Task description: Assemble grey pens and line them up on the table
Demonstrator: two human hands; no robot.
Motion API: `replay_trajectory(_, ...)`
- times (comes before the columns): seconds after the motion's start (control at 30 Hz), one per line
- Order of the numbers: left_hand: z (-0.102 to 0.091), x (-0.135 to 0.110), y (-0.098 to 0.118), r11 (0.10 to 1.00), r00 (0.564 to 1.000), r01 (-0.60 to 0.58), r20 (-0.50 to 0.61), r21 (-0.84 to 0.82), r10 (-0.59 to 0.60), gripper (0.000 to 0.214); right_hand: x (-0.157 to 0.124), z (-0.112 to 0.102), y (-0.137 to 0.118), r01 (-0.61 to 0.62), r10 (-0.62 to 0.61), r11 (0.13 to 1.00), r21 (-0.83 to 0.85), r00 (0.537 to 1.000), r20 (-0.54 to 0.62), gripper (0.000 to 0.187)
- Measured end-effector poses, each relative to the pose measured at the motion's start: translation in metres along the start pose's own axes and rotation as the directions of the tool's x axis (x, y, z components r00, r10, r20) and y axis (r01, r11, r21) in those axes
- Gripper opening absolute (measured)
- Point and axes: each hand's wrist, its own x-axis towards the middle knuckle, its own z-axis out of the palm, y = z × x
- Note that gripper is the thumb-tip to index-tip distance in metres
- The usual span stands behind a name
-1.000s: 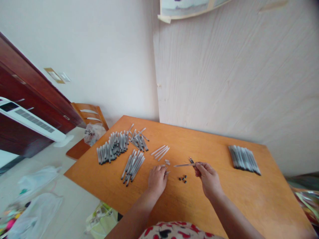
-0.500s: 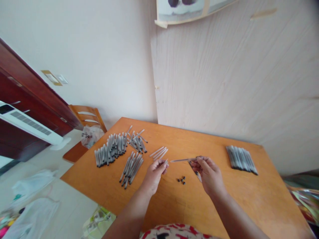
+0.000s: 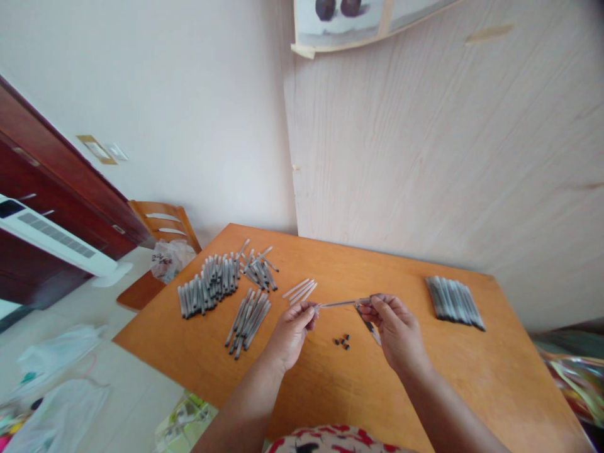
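Note:
My right hand (image 3: pixel 389 321) is closed, pinching one end of a thin grey pen refill (image 3: pixel 342 304) that points left. Opposite it, my left hand (image 3: pixel 297 324) is closed at the refill's other end, its fingertips around a small pale pen part too tiny to make out fully. Several pale, slim tubes (image 3: pixel 301 290) lie just beyond my left hand. Small black plugs (image 3: pixel 343 341) are grouped between my forearms. Beneath my right hand lies a dark, clear-ended piece (image 3: pixel 370 326), partly hidden by the fingers.
Black-ended pens lie in a large pile (image 3: pixel 210 283), a smaller heap (image 3: pixel 259 270) and a near bundle (image 3: pixel 248 321) on the left of the wooden table (image 3: pixel 311 390). A neat row of pens (image 3: pixel 455 304) is at the right. A chair (image 3: pixel 165 220) holding a plastic bag stands beyond the left edge.
The gap between my left fingertips and the refill's left end has closed; they now meet. My right hand keeps its grip. The view has shifted slightly.

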Motion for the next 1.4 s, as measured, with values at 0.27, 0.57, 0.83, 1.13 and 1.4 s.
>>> replay_trajectory(0.27,0.003,0.000,0.003,0.998,1.000,0.005,-0.008,0.065,-0.004,0.033,-0.005,0.002,-0.001,-0.016,0.017,0.999,-0.042,1.000,0.025,0.029)
replay_trajectory(0.57,0.001,0.008,0.010,0.992,0.991,-0.044,-0.133,-0.114,0.028,0.026,-0.021,0.005,0.002,-0.070,0.085,0.992,-0.108,0.986,0.141,0.026)
replay_trajectory(0.83,0.001,0.011,0.025,0.991,0.968,-0.122,-0.217,0.052,0.130,0.032,-0.041,0.011,0.012,-0.036,0.212,0.869,-0.494,0.929,0.304,0.035)
replay_trajectory(1.13,0.015,0.004,0.043,0.965,0.960,-0.121,-0.222,0.232,0.173,0.040,-0.053,0.023,0.009,0.125,0.180,0.796,-0.593,0.886,0.428,0.037)
replay_trajectory(1.4,0.022,0.000,0.051,0.941,0.958,-0.129,-0.204,0.313,0.200,0.037,-0.058,0.025,0.006,0.171,0.142,0.790,-0.589,0.883,0.447,0.038)
